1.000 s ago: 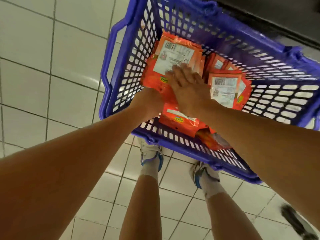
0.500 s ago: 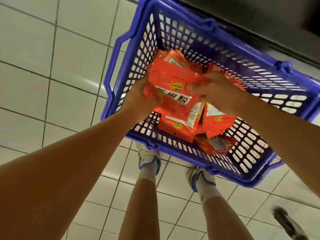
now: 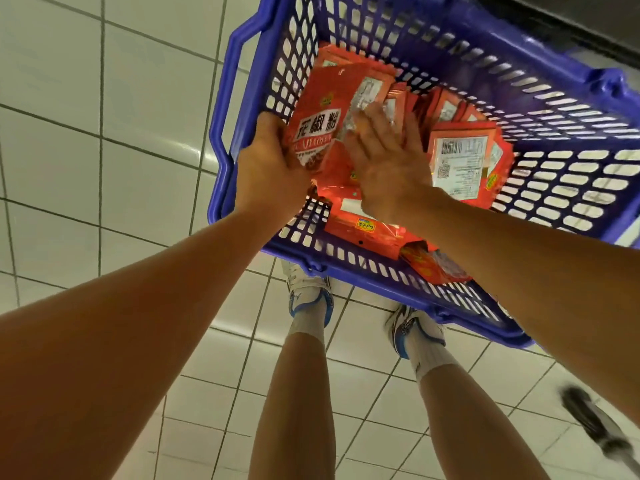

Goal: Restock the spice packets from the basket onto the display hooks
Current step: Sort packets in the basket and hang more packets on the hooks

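Left hand (image 3: 270, 168) grips packets (image 3: 317, 123) at basket (image 3: 221, 140) 9 o'clock; right hand (image 3: 388, 161) flat, steadying. Loose stack could fan, slip back.

We saw a blue lattice basket (image 3: 450, 282), red-orange spice packets (image 3: 320, 112) with white labels, a white tiled floor (image 3: 104, 133), and white-and-blue shoes (image 3: 310, 296).

Basket (image 3: 225, 140) open above; walls and packets (image 3: 464, 161) hem each grip.

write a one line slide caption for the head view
Left hand grips orange spice packets over blue plastic basket.
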Action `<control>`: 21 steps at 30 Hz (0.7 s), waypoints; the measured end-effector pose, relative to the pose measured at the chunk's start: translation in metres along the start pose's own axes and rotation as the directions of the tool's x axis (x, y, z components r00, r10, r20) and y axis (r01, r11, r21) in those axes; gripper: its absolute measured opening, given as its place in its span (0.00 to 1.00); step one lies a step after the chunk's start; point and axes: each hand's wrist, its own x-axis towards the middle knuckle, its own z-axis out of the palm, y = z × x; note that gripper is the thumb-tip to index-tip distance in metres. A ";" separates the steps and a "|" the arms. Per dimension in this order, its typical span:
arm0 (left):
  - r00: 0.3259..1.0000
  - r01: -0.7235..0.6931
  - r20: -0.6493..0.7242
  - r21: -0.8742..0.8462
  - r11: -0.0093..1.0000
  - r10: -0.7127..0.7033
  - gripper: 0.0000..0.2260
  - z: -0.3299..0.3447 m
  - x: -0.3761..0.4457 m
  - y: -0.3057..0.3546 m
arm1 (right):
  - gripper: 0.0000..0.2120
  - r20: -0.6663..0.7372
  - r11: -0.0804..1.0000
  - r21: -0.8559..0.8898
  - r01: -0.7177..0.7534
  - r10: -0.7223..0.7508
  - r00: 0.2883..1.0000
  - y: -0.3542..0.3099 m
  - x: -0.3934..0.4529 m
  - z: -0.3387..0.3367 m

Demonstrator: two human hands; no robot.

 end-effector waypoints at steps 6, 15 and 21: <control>1.000 0.000 -0.019 0.038 0.999 0.000 0.09 0.000 0.001 0.002 | 0.56 0.050 0.993 -0.112 0.037 -0.031 0.998 0.001 0.002 0.001; 1.000 0.025 0.007 0.063 0.998 -0.025 0.07 -0.007 -0.002 0.007 | 0.29 -0.036 0.999 -0.018 0.027 -0.027 0.999 0.028 -0.026 0.006; 0.997 0.065 -0.040 0.024 0.998 -0.064 0.05 -0.009 -0.007 0.013 | 0.10 -0.275 0.933 0.323 0.160 -0.069 0.959 0.050 -0.055 -0.001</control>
